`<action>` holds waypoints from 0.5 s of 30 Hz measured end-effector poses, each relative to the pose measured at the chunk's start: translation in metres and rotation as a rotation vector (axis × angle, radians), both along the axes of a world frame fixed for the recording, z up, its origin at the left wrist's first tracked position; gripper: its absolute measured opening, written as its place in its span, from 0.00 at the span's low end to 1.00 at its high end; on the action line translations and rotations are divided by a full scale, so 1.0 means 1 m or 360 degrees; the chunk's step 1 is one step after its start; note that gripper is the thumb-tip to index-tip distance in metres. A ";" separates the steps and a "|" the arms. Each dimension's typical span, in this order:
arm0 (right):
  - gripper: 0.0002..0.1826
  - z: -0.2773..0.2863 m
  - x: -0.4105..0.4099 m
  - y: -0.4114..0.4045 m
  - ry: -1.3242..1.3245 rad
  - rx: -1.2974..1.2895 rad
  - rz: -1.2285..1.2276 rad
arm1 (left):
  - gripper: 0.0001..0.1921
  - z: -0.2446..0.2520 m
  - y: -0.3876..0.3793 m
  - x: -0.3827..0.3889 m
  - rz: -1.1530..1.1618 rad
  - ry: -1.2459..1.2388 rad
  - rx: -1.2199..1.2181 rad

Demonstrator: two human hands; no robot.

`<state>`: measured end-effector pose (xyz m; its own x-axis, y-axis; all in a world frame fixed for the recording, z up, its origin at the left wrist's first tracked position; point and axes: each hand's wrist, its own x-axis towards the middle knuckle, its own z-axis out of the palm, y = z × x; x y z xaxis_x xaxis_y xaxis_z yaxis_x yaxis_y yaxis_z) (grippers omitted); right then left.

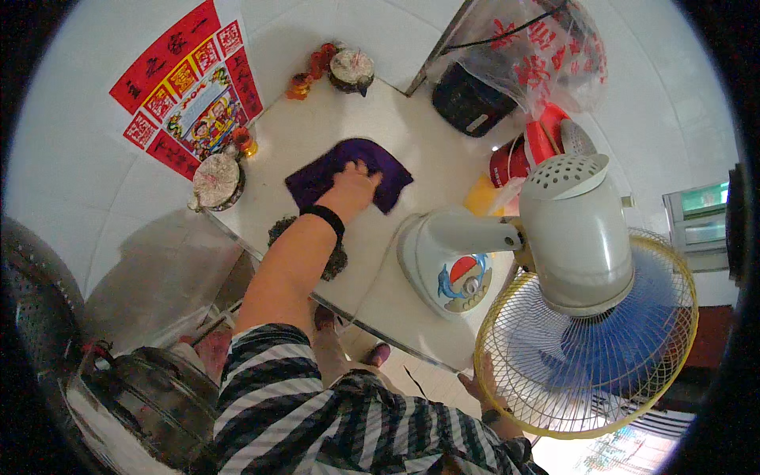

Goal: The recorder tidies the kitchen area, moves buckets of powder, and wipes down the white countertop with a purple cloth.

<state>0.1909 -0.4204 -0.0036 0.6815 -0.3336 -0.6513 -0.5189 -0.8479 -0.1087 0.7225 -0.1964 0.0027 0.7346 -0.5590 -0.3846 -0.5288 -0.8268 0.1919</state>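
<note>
My left hand [357,181] presses a dark purple cloth [317,178] down onto the pale tabletop [368,285], fingers spread over it and slightly blurred. A black band circles that wrist. Partly covered by my left forearm lies a dark, rough-textured bunched thing [335,261] that I cannot identify. My right hand [484,380] is low at the right by the table's front edge, seen partly through the fan's wire guard [594,350]. Its fingers are too obscured to tell whether they hold anything. Beside my left arm stands the fan's base [427,267], which bears a dolphin picture.
Two turtle-shaped pots [217,181] [351,70] with pale fill stand along the wall, near red-and-gold cups [300,86]. A red printed poster [196,89] hangs there. At the back right are a black container [472,101] and a clear plastic bag [558,53]. A dark bag [160,386] sits lower left.
</note>
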 end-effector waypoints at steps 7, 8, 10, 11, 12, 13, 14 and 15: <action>0.43 0.014 0.012 0.022 -0.0122 -0.0006 -0.0213 | 0.23 -0.005 -0.057 -0.015 -0.0580 0.0087 -0.0194; 0.43 0.012 0.013 0.025 -0.0117 -0.0006 -0.0203 | 0.24 -0.009 -0.070 -0.011 -0.0526 0.0085 -0.0199; 0.43 0.009 0.012 0.030 -0.0106 -0.0020 -0.0212 | 0.23 -0.001 -0.090 -0.009 -0.0561 0.0078 -0.0194; 0.43 0.007 0.013 0.033 -0.0102 -0.0019 -0.0214 | 0.22 0.004 -0.102 -0.004 -0.0534 0.0195 -0.0099; 0.43 0.005 0.020 0.038 -0.0117 -0.0010 -0.0209 | 0.21 -0.020 -0.109 0.009 -0.0143 0.0430 -0.0253; 0.43 0.008 0.012 0.039 -0.0075 -0.0058 -0.0291 | 0.22 0.014 -0.121 -0.002 -0.0565 0.0286 -0.0118; 0.43 0.007 0.020 0.044 -0.0086 -0.0044 -0.0293 | 0.23 0.019 -0.114 0.004 -0.0424 0.0376 -0.0190; 0.43 0.004 0.026 0.047 -0.0087 -0.0035 -0.0305 | 0.24 0.019 -0.111 0.011 -0.0282 0.0459 -0.0268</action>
<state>0.2169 -0.3732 0.0005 0.6382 -0.4745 -0.6062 -0.6649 -0.7367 -0.1234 0.7331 -0.3078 0.0215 0.4957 -0.7407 -0.4535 -0.5654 -0.6716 0.4789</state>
